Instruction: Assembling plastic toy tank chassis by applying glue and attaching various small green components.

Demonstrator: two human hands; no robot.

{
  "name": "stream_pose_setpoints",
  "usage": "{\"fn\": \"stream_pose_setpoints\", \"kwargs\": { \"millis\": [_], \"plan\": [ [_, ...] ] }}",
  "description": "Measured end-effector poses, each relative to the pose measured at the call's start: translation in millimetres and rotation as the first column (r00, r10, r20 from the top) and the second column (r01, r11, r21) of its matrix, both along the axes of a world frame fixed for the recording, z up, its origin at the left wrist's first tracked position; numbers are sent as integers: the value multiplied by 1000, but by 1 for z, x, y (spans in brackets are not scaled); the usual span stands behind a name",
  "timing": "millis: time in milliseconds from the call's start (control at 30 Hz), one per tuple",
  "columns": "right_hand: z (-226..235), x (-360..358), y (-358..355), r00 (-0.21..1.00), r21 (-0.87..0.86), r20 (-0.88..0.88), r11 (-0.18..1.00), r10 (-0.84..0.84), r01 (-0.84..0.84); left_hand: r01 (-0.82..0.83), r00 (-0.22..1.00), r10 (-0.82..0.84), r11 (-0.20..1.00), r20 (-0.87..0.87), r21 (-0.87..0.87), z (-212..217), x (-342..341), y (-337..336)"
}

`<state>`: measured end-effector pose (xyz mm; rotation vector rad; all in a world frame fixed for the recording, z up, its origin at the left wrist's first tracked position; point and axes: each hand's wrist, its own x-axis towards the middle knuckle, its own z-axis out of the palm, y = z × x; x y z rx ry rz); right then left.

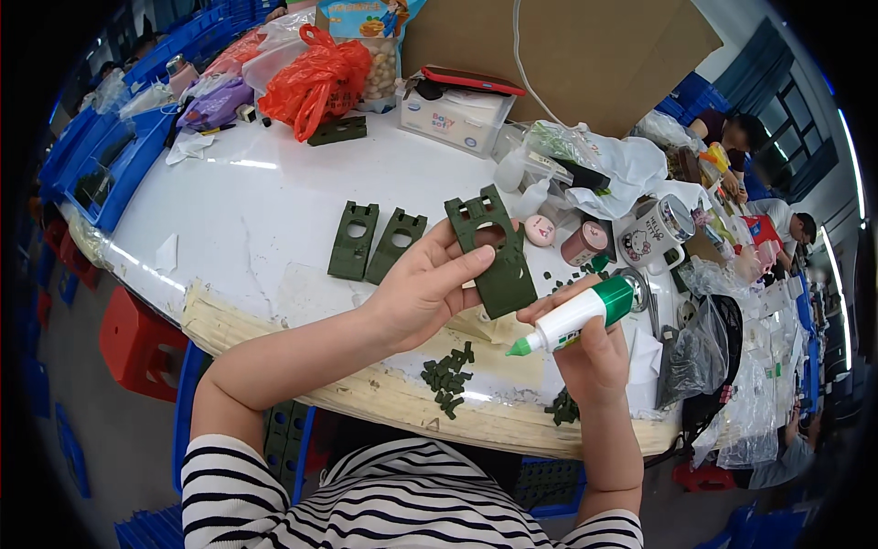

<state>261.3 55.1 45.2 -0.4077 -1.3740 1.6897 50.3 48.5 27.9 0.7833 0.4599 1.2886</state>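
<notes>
My left hand (425, 285) is closed on a flat dark green plastic part (508, 288) with a round hole, held tilted above the table. In my right hand (596, 371) is a white glue bottle (578, 318) with a green base and green nozzle; the nozzle points left, just below the part and apart from it. Two similar parts, one at far left (350, 259) and its neighbour (386, 259), lie side by side beyond my left wrist. Small dark green pieces (446, 377) form a loose pile near the front edge, with more beneath my right wrist (562, 407).
A tissue box (453, 123) with a red-cased phone (474, 80) stands at the back beside a red plastic bag (315, 82). On the right are a white mug (647, 240), a pink tin (583, 245) and plastic bags. Blue bins (114, 178) and a red stool (137, 343) are at left.
</notes>
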Motion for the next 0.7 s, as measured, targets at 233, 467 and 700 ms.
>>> {"fn": "stream_pose_setpoints", "kwargs": {
  "millis": [233, 467, 700],
  "plan": [
    [-3, 3, -2, 997, -70, 15, 995, -76, 76, 179, 983, -179, 984, 31, -13, 1, -3, -6],
    [-13, 20, 7, 996, -91, -80, 995, -47, 40, 303, 930, -266, 945, -253, 120, 0, -12, 7],
    [-13, 21, 4, 978, -137, -124, 979, -171, 153, 213, 938, -132, 949, -320, 233, -19, 2, -5]
  ]
}}
